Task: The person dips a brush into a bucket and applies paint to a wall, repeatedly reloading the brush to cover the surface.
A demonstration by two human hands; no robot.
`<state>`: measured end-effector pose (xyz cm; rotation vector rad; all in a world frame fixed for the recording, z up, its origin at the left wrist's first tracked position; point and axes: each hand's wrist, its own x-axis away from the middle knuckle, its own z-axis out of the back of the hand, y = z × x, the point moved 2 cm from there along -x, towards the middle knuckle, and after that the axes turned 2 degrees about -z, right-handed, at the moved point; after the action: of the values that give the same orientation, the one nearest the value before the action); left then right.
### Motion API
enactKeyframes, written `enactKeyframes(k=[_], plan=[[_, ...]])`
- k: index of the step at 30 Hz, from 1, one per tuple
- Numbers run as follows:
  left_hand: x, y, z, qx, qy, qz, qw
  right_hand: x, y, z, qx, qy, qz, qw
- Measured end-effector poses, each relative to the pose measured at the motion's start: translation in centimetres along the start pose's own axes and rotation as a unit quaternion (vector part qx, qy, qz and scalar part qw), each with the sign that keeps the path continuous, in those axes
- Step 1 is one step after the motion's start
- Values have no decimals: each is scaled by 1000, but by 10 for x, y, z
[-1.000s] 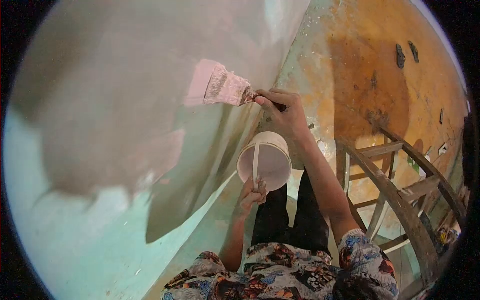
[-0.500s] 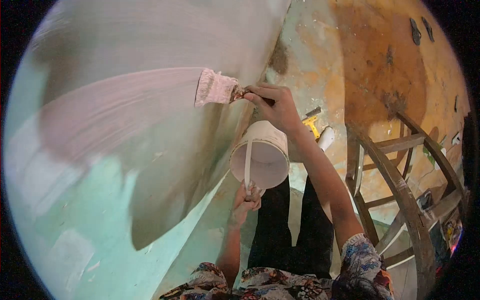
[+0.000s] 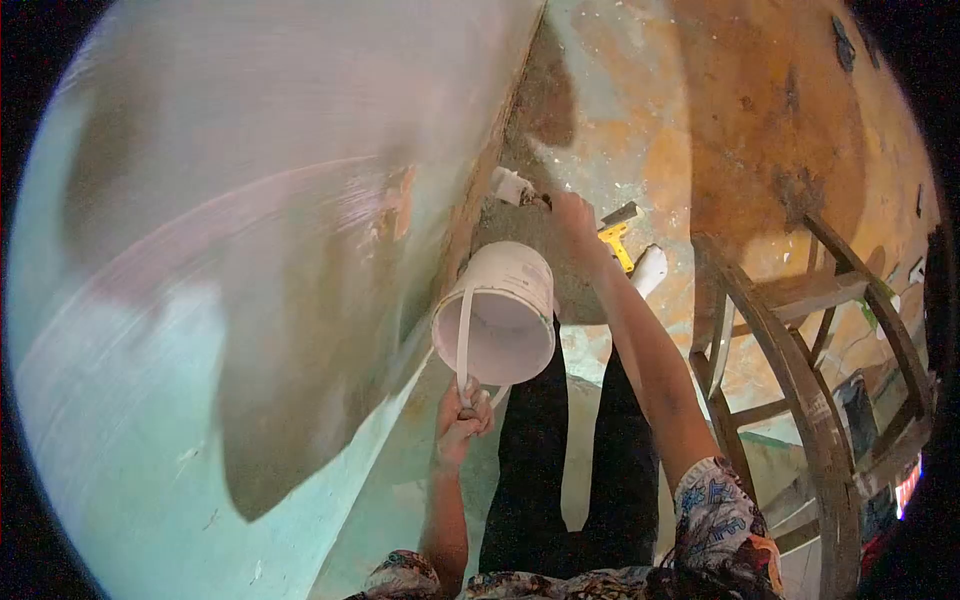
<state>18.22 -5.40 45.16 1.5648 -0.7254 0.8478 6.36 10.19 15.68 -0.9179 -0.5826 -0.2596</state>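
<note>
Head view: left hand (image 3: pixel 463 415) clasps the handle (image 3: pixel 464 330) of a white bucket (image 3: pixel 505 272) (pale inside, fill unclear); right hand (image 3: pixel 575 222) holds a paint-coated brush (image 3: pixel 513 188), streaked wall (image 3: pixel 290 90) to its left, wooden frame (image 3: pixel 812 410) rightward.

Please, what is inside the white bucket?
Inside the bucket, a pale pinkish surface shows; whether it is paint or bare wall, I cannot tell. The handle covers a narrow strip of it.
</note>
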Motion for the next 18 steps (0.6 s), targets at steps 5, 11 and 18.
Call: enactKeyframes(k=[5, 11, 18], plan=[[-8, -8, 1, -11, 23, 13, 1000, -24, 5, -17, 6, 35, -4, 999], [-13, -17, 11, 42, 27, 18, 999, -47, 3, -31, -2, 14, -2, 1000], [-18, -17, 12, 36, 43, 28, 998, -53, -2, -41, 42, 27, 22, 999]])
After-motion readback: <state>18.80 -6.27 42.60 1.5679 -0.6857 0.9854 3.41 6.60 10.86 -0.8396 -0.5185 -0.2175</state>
